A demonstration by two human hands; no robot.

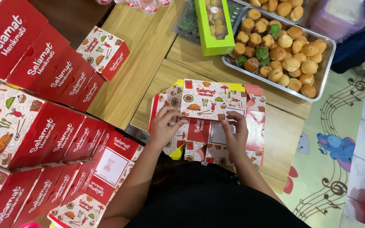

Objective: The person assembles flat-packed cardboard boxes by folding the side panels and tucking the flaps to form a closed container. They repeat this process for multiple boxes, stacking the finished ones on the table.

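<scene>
To my far left, rows of folded red cardboard boxes lie overlapped in stacks, with one more small box standing alone on the wooden counter. My left hand rests on the left part of the flat, unfolded box sheet in front of me; its fingers are curled and pinch a flap of the sheet near the edge, so the hand is mostly closed around the card. The sheet lies spread on the counter just beyond my body, printed white and red with small food drawings. My right hand presses on the middle-right of the same sheet, fingers bent and gripping a fold there, thumb set against the card. Further right and beyond, a metal tray holds many round brown and green cakes, and a green box of pastries stands beside it
</scene>
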